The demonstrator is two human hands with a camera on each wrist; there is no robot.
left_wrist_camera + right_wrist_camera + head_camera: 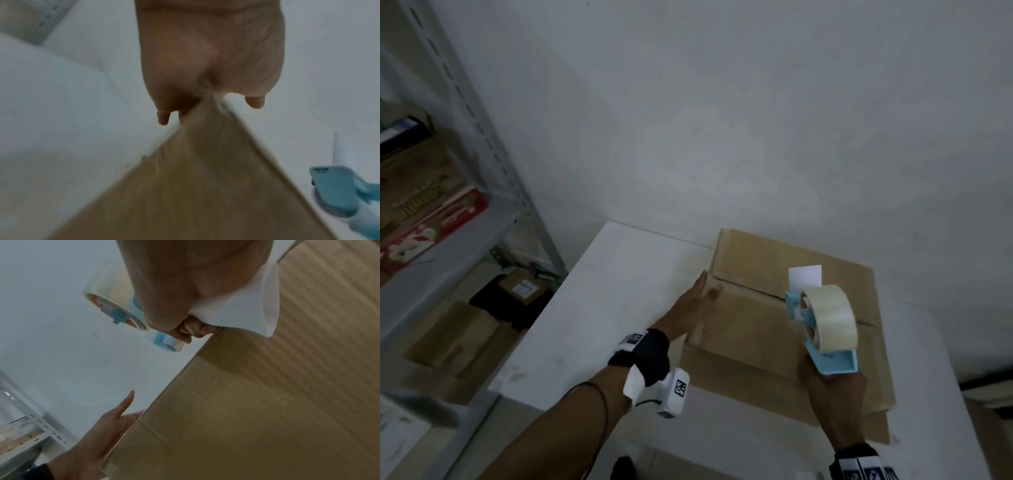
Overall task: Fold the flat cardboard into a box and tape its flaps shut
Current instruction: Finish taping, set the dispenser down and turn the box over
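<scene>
A brown cardboard box [753,329] stands on the white table [592,308] with its top flaps folded down, and a dark seam runs across the top. My left hand [697,296] lies flat against the box's left side at the seam, fingers straight, thumb on the top flap. My right hand [828,387] grips the handle of a light-blue tape dispenser [822,325] with a roll of clear tape, its front end at the seam near the middle. In the right wrist view the box [257,402] fills the lower right, and the dispenser [123,308] shows beside my curled fingers.
A small white label [804,275] sits on the far flap just behind the dispenser. A grey metal shelf [482,212] with boxes stands at the left, and more boxes lie on the floor under it. A white wall runs behind the table.
</scene>
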